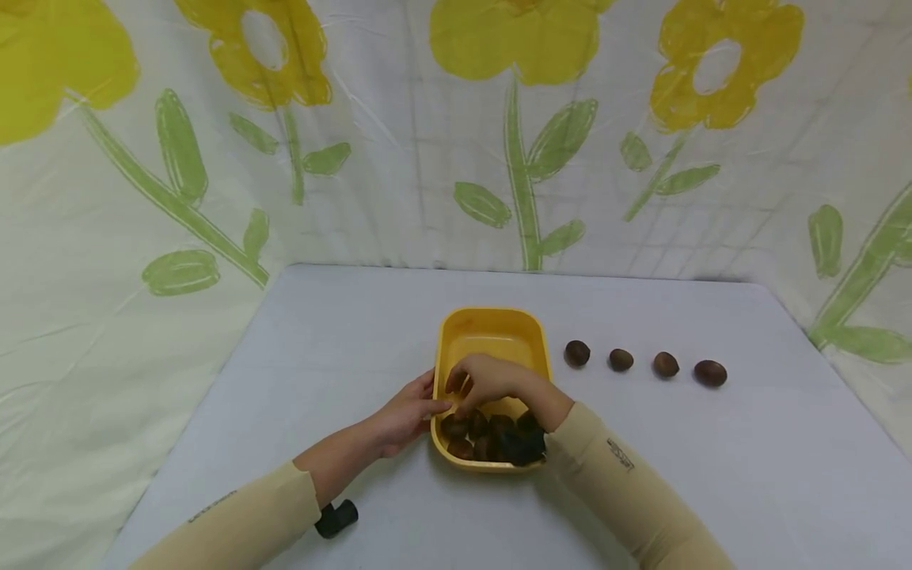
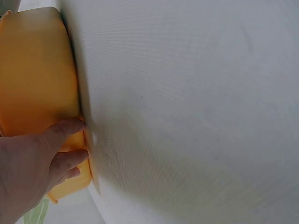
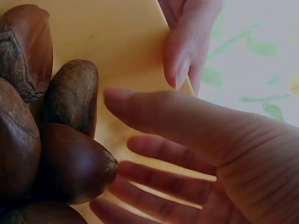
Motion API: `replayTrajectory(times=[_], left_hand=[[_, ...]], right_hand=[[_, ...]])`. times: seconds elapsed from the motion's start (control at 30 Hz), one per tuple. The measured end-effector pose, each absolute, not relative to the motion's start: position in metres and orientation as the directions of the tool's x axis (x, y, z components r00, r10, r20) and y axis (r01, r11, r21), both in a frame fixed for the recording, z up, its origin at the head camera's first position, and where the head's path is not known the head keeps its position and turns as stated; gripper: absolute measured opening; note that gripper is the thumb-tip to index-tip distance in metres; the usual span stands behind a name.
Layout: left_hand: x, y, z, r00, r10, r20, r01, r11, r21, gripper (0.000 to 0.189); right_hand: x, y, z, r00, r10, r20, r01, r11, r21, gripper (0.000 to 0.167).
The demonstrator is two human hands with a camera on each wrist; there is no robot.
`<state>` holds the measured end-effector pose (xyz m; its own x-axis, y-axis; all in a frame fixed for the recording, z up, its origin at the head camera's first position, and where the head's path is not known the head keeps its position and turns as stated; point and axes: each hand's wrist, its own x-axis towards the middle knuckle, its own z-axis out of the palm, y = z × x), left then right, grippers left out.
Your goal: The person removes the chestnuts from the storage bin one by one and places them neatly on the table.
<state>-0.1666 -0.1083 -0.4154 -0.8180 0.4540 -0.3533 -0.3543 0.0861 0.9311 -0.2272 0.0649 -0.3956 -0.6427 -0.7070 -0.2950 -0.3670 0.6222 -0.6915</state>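
Note:
A yellow rectangular plastic box stands on the table, with several brown chestnuts gathered at its near end. My left hand grips the box's left side; its thumb lies over the rim and the fingers rest on the outer wall. Inside the box, my right hand reaches down over the chestnuts. In the right wrist view its thumb and fingers are spread beside a dark glossy chestnut, with nothing between them. Whether a fingertip touches that chestnut I cannot tell.
Right of the box, several chestnuts lie spaced out in a row, from one near the box to the outermost chestnut. The white table ends at a sheet painted with yellow flowers. A black device sits at the left wrist.

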Motion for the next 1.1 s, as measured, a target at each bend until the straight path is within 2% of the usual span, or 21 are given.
replayTrajectory(times=[0.23,0.5,0.73,1.1], left_hand=[[-0.1673,-0.1079,-0.4168,-0.822,0.455,-0.343,-0.344,0.084,0.935,0.066],[-0.1668,-0.1069,-0.4157,-0.823,0.454,-0.341,-0.337,0.092,0.937,0.066],[-0.1671,-0.1073,-0.4161,-0.819,0.467,-0.332,-0.333,0.084,0.939,0.066],[-0.1683,-0.1084,-0.4188,-0.817,0.468,-0.337,-0.338,0.086,0.937,0.066]], right_hand=[[-0.2270,0.0610,-0.4021,-0.553,-0.762,-0.337,-0.349,0.579,-0.737,0.023],[-0.2256,0.0639,-0.3981,-0.480,-0.778,-0.404,-0.386,0.601,-0.700,0.022],[-0.2271,0.0616,-0.4026,-0.405,-0.826,-0.391,-0.400,0.545,-0.737,0.023],[-0.2262,0.0599,-0.4026,-0.363,-0.858,-0.363,-0.402,0.495,-0.770,0.026]])
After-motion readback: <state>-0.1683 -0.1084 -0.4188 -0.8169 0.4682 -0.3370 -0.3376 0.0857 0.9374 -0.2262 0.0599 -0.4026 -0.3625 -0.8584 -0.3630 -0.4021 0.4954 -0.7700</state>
